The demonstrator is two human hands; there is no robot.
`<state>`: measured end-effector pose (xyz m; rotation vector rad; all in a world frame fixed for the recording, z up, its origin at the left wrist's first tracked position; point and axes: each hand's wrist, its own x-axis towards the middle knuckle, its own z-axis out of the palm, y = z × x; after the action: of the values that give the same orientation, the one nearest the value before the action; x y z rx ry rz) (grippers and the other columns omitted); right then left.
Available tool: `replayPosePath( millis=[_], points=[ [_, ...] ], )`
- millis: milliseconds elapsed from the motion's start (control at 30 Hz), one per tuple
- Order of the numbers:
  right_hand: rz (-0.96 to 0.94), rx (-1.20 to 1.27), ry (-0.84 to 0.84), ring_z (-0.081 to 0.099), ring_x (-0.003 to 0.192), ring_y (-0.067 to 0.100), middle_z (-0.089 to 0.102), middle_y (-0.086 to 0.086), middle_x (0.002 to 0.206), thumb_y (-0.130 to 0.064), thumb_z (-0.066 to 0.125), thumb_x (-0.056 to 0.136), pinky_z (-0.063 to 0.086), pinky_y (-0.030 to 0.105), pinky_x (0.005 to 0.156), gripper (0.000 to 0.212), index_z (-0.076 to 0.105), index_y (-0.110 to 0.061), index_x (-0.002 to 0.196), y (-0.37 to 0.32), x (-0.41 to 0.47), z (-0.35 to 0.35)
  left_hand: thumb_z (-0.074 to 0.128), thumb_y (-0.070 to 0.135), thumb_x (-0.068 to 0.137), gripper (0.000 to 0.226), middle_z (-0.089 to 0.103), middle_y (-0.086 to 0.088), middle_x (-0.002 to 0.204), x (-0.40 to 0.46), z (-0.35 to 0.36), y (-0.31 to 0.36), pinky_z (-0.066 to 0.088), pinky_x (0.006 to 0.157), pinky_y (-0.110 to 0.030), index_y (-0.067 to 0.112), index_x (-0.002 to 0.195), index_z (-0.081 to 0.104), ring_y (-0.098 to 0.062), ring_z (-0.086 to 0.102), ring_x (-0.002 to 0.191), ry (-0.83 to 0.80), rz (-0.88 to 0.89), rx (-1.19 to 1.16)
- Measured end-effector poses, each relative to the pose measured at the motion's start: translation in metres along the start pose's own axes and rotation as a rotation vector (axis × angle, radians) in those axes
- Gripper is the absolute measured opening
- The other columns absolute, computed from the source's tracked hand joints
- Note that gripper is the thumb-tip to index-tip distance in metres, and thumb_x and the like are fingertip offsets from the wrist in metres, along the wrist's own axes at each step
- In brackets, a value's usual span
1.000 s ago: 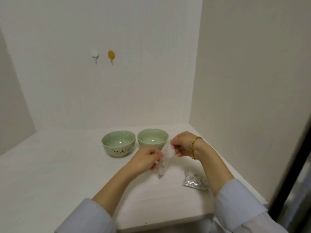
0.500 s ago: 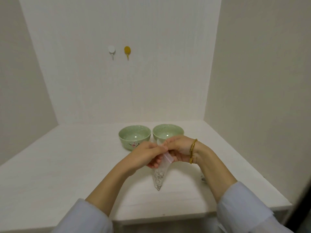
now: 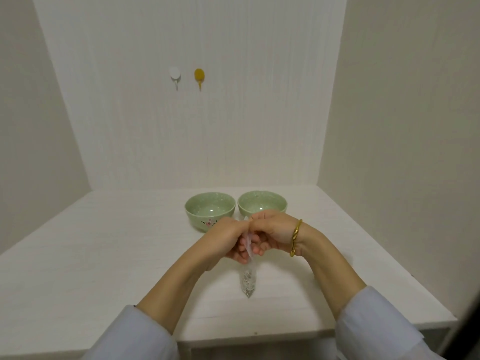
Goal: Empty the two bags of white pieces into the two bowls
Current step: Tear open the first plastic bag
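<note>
The bag's (image 3: 248,278) top is hidden between the left hand (image 3: 228,239) and right hand (image 3: 272,231), so whether its mouth is open cannot be told. Its white pieces are too small to make out singly. The right hand covers the near rim of the right bowl (image 3: 262,202); the left hand covers part of the flower on the left bowl (image 3: 210,207). Both sleeves (image 3: 130,336) are cut off by the bottom edge. A dark blurred shape (image 3: 467,320) fills the near right corner, hiding the worktop's (image 3: 104,255) edge there.
</note>
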<state>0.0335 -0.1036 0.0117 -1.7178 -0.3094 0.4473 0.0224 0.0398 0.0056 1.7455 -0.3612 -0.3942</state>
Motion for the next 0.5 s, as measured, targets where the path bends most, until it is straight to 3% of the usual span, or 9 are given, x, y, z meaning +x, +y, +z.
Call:
replayPosePath(
  millis=[167,300,400,500],
  points=[
    [-0.028,0.041,-0.031,0.059,0.044,0.011,0.055,0.011,0.059,0.000,0.043,0.091,0.050,0.019,0.043,0.037,0.059,-0.007,0.058,-0.001,-0.002,-0.001,0.036,0.002,0.077,0.029,0.055,-0.012,0.058,-0.002,0.003,-0.006,0.052,0.055,-0.027,0.005,0.060,0.059,-0.016,0.060,0.053,-0.024,0.008,-0.222],
    [-0.044,0.154,0.013,0.059,0.041,0.012,0.053,0.018,0.068,0.005,0.040,0.088,0.049,0.020,0.040,0.019,0.053,0.000,0.075,-0.002,-0.003,0.001,0.034,0.003,0.076,0.032,0.047,-0.011,0.052,-0.004,0.006,-0.001,0.049,0.065,-0.032,0.002,0.059,0.060,-0.018,0.058,0.051,-0.028,0.016,-0.344],
    [-0.041,0.031,0.141,0.056,0.036,0.010,0.050,0.013,0.055,0.009,0.040,0.084,0.046,0.018,0.037,0.025,0.047,-0.006,0.065,-0.008,-0.006,0.002,0.036,0.005,0.079,0.040,0.049,-0.009,0.056,-0.005,0.003,0.008,0.049,0.056,-0.025,0.015,0.047,0.059,-0.017,0.050,0.054,0.027,0.077,-0.097],
    [-0.014,-0.160,0.219,0.053,0.031,0.008,0.048,0.006,0.047,0.008,0.044,0.081,0.043,0.016,0.034,0.030,0.040,-0.009,0.057,-0.016,-0.010,0.002,0.043,0.007,0.078,0.041,0.044,-0.001,0.045,-0.005,-0.003,0.015,0.043,0.047,-0.024,0.017,0.038,0.046,-0.016,0.042,0.047,0.156,0.118,0.194]
  ],
)
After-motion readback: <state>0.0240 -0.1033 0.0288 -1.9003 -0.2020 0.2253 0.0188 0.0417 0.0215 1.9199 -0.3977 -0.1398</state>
